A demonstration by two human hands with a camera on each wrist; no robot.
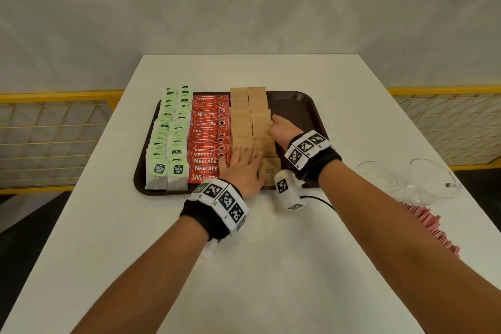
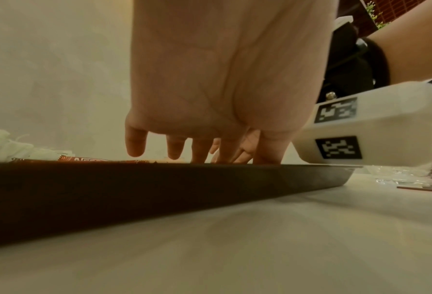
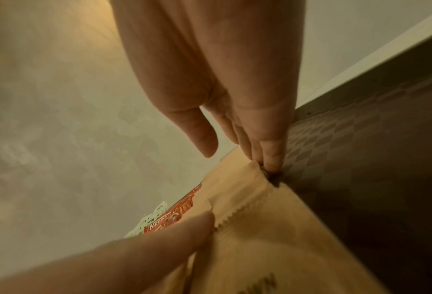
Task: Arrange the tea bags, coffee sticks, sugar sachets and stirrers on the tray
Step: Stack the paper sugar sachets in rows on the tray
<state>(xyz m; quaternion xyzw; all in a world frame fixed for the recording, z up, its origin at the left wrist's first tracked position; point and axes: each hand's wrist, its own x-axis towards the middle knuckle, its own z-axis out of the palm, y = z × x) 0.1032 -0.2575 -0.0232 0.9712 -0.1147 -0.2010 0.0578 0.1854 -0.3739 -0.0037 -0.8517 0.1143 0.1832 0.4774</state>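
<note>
A brown tray [image 1: 303, 106] on the white table holds two rows of green-tagged tea bags [image 1: 173, 138], a column of red coffee sticks [image 1: 208, 133] and two rows of brown sugar sachets [image 1: 249, 116]. My left hand [image 1: 244, 168] lies flat, fingers spread, on the near sugar sachets beside the coffee sticks. My right hand [image 1: 279, 130] has straight fingers [image 3: 270, 151] set edge-on against the right side of the sachet row [image 3: 255, 218]. In the left wrist view the left hand [image 2: 209, 147] reaches over the tray rim [image 2: 159, 191]. Red stirrers [image 1: 428, 225] lie on the table at right.
Two empty glass bowls [image 1: 423, 179] stand on the table right of the tray. The tray's right part [image 3: 360, 139] is bare. A yellow mesh railing [image 1: 54, 127] runs behind the table on both sides.
</note>
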